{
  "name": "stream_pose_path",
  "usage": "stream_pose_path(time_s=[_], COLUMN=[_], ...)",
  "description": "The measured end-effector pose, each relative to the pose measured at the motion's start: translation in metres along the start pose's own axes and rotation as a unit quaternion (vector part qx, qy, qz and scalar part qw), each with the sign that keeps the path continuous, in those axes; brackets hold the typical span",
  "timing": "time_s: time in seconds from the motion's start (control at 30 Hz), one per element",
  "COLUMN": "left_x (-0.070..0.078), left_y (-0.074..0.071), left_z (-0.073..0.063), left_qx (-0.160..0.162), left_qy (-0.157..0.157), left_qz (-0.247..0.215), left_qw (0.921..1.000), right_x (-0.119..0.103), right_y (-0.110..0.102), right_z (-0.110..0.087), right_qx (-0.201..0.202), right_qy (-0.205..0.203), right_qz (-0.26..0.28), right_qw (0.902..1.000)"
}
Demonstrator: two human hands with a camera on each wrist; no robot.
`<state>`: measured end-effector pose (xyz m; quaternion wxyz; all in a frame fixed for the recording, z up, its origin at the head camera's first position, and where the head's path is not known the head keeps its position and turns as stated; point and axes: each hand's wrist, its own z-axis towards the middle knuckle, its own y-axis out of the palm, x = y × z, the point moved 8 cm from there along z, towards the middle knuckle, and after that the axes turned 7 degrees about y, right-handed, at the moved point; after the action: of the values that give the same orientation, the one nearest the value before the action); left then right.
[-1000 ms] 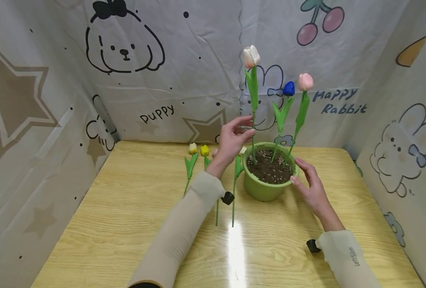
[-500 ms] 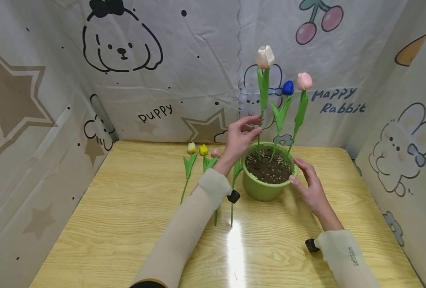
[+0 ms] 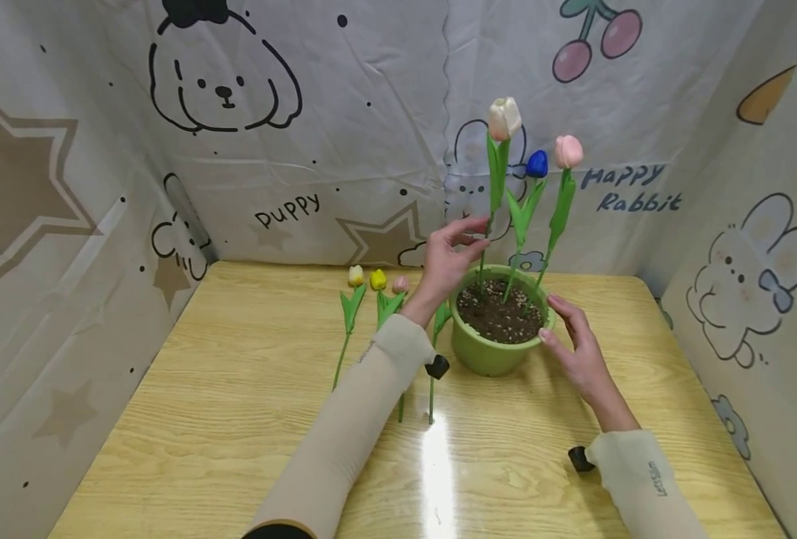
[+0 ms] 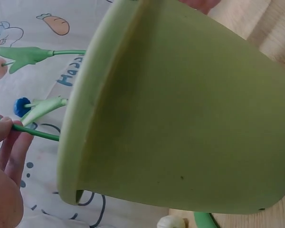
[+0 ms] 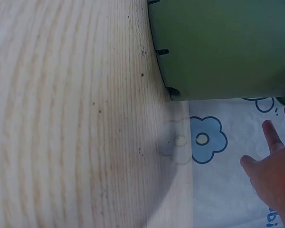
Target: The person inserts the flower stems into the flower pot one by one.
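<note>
Where left grip [image 3: 447, 260] pinches stem [image 4: 42, 135] — bloom [image 3: 504, 119] stands above.

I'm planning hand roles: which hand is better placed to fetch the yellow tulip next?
Probably the left hand, once its grip leaves the potted white tulip: it is nearer the yellow tulip, while the right hand is across the flowerpot.

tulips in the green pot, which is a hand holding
The white tulip with green leaves, leftmost potted one in the head view: the left hand pinches its stem, while the blue tulip and pink tulip stand unheld.
</note>
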<state>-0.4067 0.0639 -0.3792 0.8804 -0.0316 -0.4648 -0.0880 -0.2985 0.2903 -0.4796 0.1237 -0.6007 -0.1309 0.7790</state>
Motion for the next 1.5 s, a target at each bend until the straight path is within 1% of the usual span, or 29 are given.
stream_pose_path(time_s=[0.2, 0.37, 0.47, 0.53, 0.6, 0.7, 0.9, 1.03, 1.23, 1.3, 1.37, 1.43, 1.5], left_x=[-0.003, -0.009, -0.01, -0.009, -0.009, -0.011, -0.012, -0.015, -0.024, -0.027, -0.029, -0.029, -0.028], left_y=[0.002, 0.004, 0.006, 0.007, 0.008, 0.009, 0.008, 0.007, 0.009, 0.009, 0.008, 0.008, 0.01], left_z=[0.0, -0.002, -0.003, -0.004, -0.004, -0.005, -0.007, -0.007, -0.013, -0.015, -0.016, -0.016, -0.016], left_qx=[-0.005, -0.004, -0.008, -0.012, -0.016, -0.019, -0.018, -0.019, -0.052, -0.056, -0.049, -0.05, -0.058], left_qy=[0.003, -0.003, 0.004, 0.015, 0.024, 0.028, 0.024, 0.016, 0.0, -0.002, -0.002, 0.004, 0.014], left_qz=[0.011, 0.016, 0.023, 0.027, 0.041, 0.054, 0.068, 0.065, 0.097, 0.103, 0.099, 0.113, 0.131], left_qw=[0.9999, 0.9999, 0.9997, 0.9994, 0.9987, 0.998, 0.9972, 0.9976, 0.9939, 0.9931, 0.9939, 0.9924, 0.9896], right_x=[0.0, 0.001, 0.001, 0.0, -0.001, -0.002, 0.0, 0.001, 0.002, 0.002, 0.001, 0.001, 0.001], right_y=[0.0, 0.001, 0.001, 0.002, 0.002, 0.002, 0.002, 0.002, 0.002, 0.002, 0.002, 0.002, 0.002], right_z=[0.0, 0.0, 0.0, 0.0, 0.0, 0.0, 0.001, 0.001, 0.0, 0.0, 0.0, 0.0, 0.0], right_qx=[0.003, 0.0, -0.001, 0.0, 0.0, -0.001, 0.0, 0.0, -0.003, -0.004, -0.005, -0.004, -0.002], right_qy=[0.003, 0.005, 0.006, 0.006, 0.006, 0.007, 0.01, 0.011, 0.012, 0.012, 0.012, 0.011, 0.013], right_qz=[-0.003, -0.002, 0.002, 0.004, 0.006, 0.007, 0.006, 0.006, 0.007, 0.008, 0.009, 0.009, 0.007], right_qw=[1.0, 1.0, 1.0, 1.0, 1.0, 0.9999, 0.9999, 0.9999, 0.9999, 0.9999, 0.9999, 0.9999, 0.9999])
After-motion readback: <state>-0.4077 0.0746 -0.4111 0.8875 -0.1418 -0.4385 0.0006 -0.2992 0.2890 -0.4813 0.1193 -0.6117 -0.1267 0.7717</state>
